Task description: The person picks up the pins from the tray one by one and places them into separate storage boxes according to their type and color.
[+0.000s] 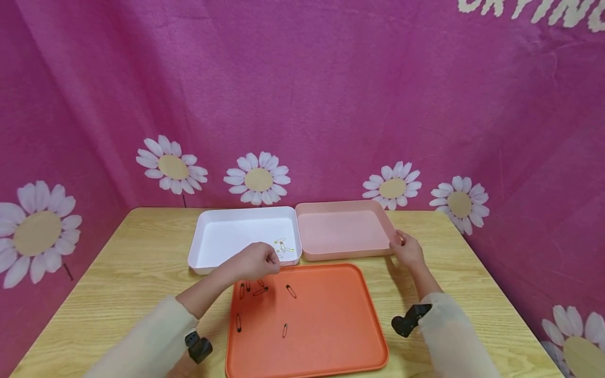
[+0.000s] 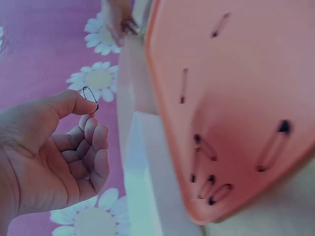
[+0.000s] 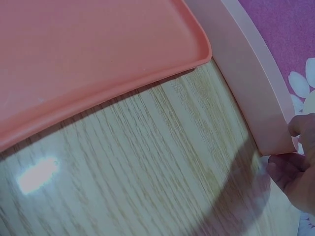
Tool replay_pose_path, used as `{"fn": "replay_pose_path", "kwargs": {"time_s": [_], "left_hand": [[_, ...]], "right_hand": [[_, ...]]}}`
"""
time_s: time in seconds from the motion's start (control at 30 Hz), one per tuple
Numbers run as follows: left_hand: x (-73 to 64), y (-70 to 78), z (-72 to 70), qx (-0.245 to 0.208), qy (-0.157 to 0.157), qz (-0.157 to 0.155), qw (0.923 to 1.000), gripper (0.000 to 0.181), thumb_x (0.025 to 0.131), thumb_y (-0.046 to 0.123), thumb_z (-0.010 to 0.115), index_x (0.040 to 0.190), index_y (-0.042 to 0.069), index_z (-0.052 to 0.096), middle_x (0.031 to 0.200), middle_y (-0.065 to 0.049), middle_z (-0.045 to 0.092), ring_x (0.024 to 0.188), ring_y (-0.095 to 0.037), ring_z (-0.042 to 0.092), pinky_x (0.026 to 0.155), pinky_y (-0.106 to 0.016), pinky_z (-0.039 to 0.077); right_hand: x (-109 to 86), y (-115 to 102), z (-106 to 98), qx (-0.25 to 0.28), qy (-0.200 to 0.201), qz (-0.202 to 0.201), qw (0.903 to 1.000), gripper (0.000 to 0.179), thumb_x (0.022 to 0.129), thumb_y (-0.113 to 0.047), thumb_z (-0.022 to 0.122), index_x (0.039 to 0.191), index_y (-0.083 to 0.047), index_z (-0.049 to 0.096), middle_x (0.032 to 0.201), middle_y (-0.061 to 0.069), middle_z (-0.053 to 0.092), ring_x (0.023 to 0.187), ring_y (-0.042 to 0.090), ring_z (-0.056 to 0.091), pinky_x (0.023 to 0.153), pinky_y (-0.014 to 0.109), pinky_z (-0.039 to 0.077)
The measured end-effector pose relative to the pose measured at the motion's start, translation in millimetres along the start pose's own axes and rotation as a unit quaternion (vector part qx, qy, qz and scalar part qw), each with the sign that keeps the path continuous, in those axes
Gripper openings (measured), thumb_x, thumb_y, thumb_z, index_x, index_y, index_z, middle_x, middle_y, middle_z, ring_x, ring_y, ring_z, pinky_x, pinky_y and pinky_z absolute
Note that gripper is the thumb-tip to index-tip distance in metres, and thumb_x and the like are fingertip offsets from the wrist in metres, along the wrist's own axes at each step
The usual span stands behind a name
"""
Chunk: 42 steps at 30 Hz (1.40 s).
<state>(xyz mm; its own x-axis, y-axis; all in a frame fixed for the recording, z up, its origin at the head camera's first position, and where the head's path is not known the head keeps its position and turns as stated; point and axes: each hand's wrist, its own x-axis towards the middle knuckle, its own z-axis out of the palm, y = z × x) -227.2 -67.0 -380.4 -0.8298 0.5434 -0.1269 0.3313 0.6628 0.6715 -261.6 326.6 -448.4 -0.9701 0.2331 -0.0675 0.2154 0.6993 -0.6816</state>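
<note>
My left hand (image 1: pixel 257 261) is above the near right part of the white tray (image 1: pixel 222 241), by the orange tray's far edge. In the left wrist view its thumb and index finger pinch a black safety pin (image 2: pixel 90 98). Several black safety pins (image 1: pixel 290 291) lie on the orange tray (image 1: pixel 326 325), most of them toward its far left corner. Gold safety pins (image 1: pixel 283 247) lie inside the white tray at its right end. My right hand (image 1: pixel 408 251) grips the near right corner of the pink tray (image 1: pixel 345 255), thumb at the rim and fingers at the outer wall.
All three trays stand on a wooden table (image 1: pixel 137 262), white and pink side by side behind the orange one. A magenta curtain (image 1: pixel 302 105) with white flowers hangs behind and at both sides. Each forearm wears a small black camera (image 1: pixel 197 346).
</note>
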Motion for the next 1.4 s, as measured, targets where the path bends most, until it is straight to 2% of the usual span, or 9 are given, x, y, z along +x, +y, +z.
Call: {"fn": "replay_pose_path", "kwargs": {"time_s": [0.17,0.37,0.47,0.57,0.7,1.0,1.13,1.27,1.4], "left_hand": [[16.7,5.0,-12.7,-0.002,0.017,-0.015,0.9997,0.014,0.08,0.005,0.055,0.069,0.006,0.063,0.056,0.005,0.044,0.057,-0.009,0.04,0.059,-0.023,0.035],[31.7,6.7,-21.5,-0.014,0.004,-0.004,0.9999,0.016,0.079,0.008,0.053,0.07,0.005,0.065,0.056,0.004,0.05,0.053,-0.007,0.044,0.055,-0.022,0.037],[38.0,6.4,-21.1,-0.019,0.003,-0.013,0.9997,0.016,0.08,0.01,0.054,0.072,0.005,0.067,0.06,0.002,0.055,0.054,-0.008,0.046,0.054,-0.022,0.037],[44.8,5.2,-18.3,-0.024,0.004,-0.027,0.9993,0.016,0.083,0.012,0.056,0.076,0.004,0.068,0.066,0.0,0.059,0.058,-0.01,0.049,0.053,-0.022,0.036],[52.7,5.4,-14.9,-0.023,0.003,-0.028,0.9993,0.015,0.083,0.012,0.057,0.071,0.006,0.064,0.065,0.001,0.056,0.06,-0.009,0.051,0.053,-0.022,0.035],[73.3,5.7,-8.1,-0.021,-0.018,-0.018,0.9994,0.036,0.081,0.008,0.054,0.048,0.015,0.04,0.047,0.007,0.028,0.051,-0.008,0.041,0.048,-0.022,0.025],[84.0,6.3,-5.6,-0.005,-0.015,-0.019,0.9997,0.037,0.082,0.01,0.055,0.047,0.015,0.041,0.044,0.008,0.033,0.048,-0.008,0.042,0.048,-0.021,0.027],[96.4,11.8,-4.5,0.01,0.007,-0.023,0.9997,0.036,0.082,0.012,0.057,0.048,0.015,0.044,0.044,0.008,0.038,0.048,-0.006,0.046,0.049,-0.02,0.032],[107.5,19.1,-0.5,0.019,0.036,-0.031,0.9987,0.036,0.083,0.012,0.057,0.049,0.014,0.045,0.046,0.007,0.037,0.048,-0.007,0.038,0.05,-0.021,0.031]], "right_hand": [[-0.9,2,1,0.002,0.006,-0.001,1.0,0.057,0.094,-0.015,0.045,0.141,0.011,0.027,0.135,0.038,0.038,0.126,0.046,0.04,0.105,0.05,0.034],[-3.6,6,5,0.035,0.02,0.002,0.9992,0.055,0.095,-0.017,0.046,0.142,0.007,0.029,0.135,0.036,0.039,0.124,0.043,0.043,0.101,0.047,0.04],[-4.7,9,7,0.048,0.031,0.006,0.9984,0.054,0.095,-0.019,0.047,0.142,0.005,0.032,0.13,0.035,0.046,0.111,0.037,0.052,0.086,0.034,0.049],[-4.9,11,9,0.059,0.039,0.008,0.9974,0.055,0.095,-0.021,0.049,0.141,0.003,0.033,0.122,0.034,0.051,0.089,0.026,0.059,0.067,0.02,0.046],[-4.6,13,9,0.085,0.041,0.01,0.9955,0.055,0.095,-0.021,0.049,0.142,0.003,0.033,0.119,0.034,0.051,0.071,0.012,0.056,0.059,0.015,0.043],[-9.4,15,12,0.122,0.054,0.016,0.9909,0.053,0.095,-0.019,0.05,0.141,0.003,0.034,0.116,0.032,0.051,0.064,0.004,0.05,0.057,0.014,0.042],[-10.0,15,12,0.128,0.049,0.022,0.9903,0.054,0.096,-0.02,0.049,0.142,0.002,0.034,0.119,0.032,0.05,0.066,0.002,0.049,0.058,0.013,0.042],[-7.5,15,11,0.129,0.052,0.021,0.9901,0.054,0.096,-0.022,0.049,0.142,0.001,0.034,0.122,0.032,0.05,0.069,0.002,0.049,0.059,0.013,0.042],[-4.4,16,12,0.139,0.053,0.026,0.9885,0.054,0.096,-0.022,0.049,0.143,0.0,0.034,0.122,0.032,0.05,0.069,0.005,0.051,0.058,0.013,0.042]]}}
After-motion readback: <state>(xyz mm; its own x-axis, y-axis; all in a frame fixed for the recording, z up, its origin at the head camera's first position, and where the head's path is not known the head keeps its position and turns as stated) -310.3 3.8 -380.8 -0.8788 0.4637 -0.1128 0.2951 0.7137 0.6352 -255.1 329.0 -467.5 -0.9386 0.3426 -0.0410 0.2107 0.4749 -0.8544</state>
